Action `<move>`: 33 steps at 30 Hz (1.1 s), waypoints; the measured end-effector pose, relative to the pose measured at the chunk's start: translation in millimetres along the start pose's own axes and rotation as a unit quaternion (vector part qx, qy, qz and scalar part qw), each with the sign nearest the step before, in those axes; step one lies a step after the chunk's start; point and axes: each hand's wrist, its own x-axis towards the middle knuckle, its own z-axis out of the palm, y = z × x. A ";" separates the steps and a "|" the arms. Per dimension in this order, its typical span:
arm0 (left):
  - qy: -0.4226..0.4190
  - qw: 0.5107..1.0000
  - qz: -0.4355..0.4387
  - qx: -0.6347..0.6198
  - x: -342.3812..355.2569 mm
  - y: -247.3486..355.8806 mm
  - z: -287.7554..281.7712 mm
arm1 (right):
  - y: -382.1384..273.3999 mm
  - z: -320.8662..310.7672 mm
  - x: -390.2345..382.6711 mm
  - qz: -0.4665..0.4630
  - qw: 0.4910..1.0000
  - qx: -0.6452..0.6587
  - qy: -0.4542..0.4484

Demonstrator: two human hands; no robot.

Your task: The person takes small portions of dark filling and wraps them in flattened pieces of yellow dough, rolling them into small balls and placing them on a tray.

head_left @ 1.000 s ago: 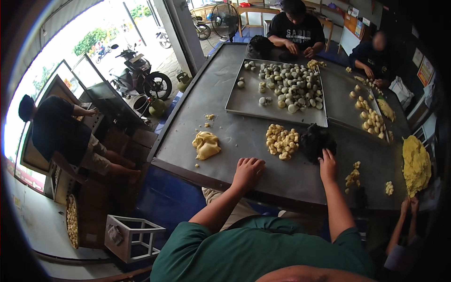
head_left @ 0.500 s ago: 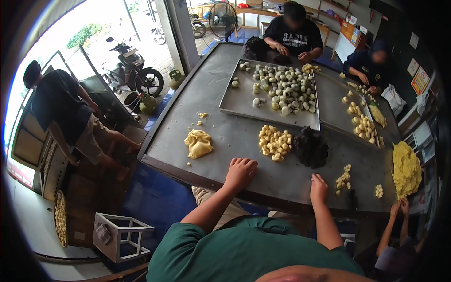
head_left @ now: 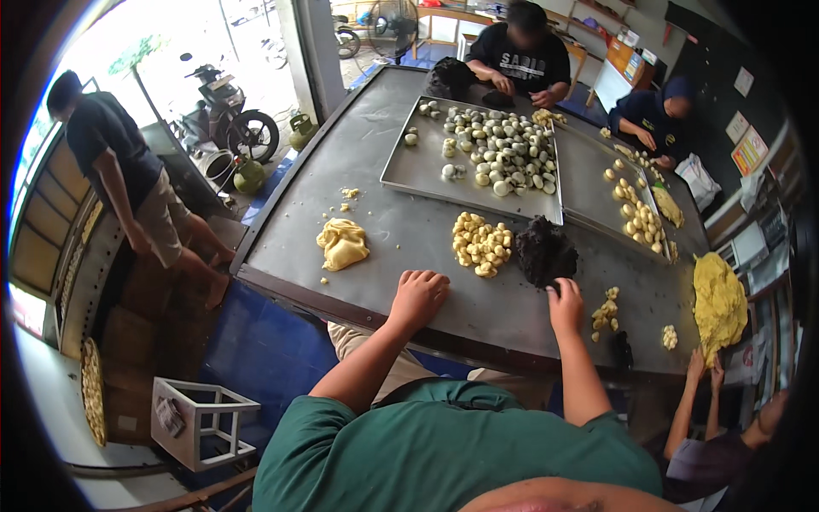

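Note:
My left hand lies on the metal table top near its front edge, fingers spread out and nothing held. Left of it sits a smooth lump of pale yellow dough. Beyond and between my hands is a pile of small yellow dough balls. My right hand reaches the near edge of a crumbly dark mound of paste, its thumb and fingertips pinched at the paste. A few yellow pieces lie to the right of that hand.
A tray of greyish-green balls sits mid-table, another tray beside it. A large yellow dough mass rests at the right, with another person's hands touching it. Two people sit across; one stands left. A white stool frame stands on the floor.
My right hand has moved forward from the table's edge to the dark paste. My left hand stays put. The whole view has shifted slightly.

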 end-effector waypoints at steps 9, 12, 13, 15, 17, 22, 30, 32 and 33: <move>-0.014 1.000 0.019 -0.006 4.6 3.8 2.4 | 14.5 7.6 -41.3 -0.039 0.995 0.069 -0.067; -0.008 0.999 0.045 -0.012 19.5 19.8 8.9 | 71.5 15.7 -0.3 -0.005 0.992 -0.078 0.095; -0.012 0.999 0.043 -0.001 16.0 15.6 8.3 | 63.4 17.4 13.5 0.203 0.973 -0.093 -0.050; -0.004 1.000 0.027 -0.007 11.6 10.4 7.1 | 28.1 25.7 18.1 0.276 0.952 -0.127 -0.041; -0.012 1.000 0.021 -0.006 11.5 10.9 2.6 | 10.8 27.4 11.8 0.250 0.956 -0.125 -0.086; -0.029 0.999 0.032 -0.005 12.1 12.5 0.5 | 28.4 16.2 -21.5 -0.050 0.997 0.051 -0.019; -0.042 0.998 0.050 0.010 12.4 16.2 7.1 | 26.6 13.5 -71.3 0.020 0.998 0.046 -0.035; -0.011 0.998 0.063 0.021 14.5 11.2 11.8 | 15.2 20.6 -49.6 0.014 0.996 0.083 -0.037; -0.012 0.997 0.069 0.025 17.2 10.3 11.6 | 12.9 22.2 -36.5 0.001 0.993 0.113 -0.043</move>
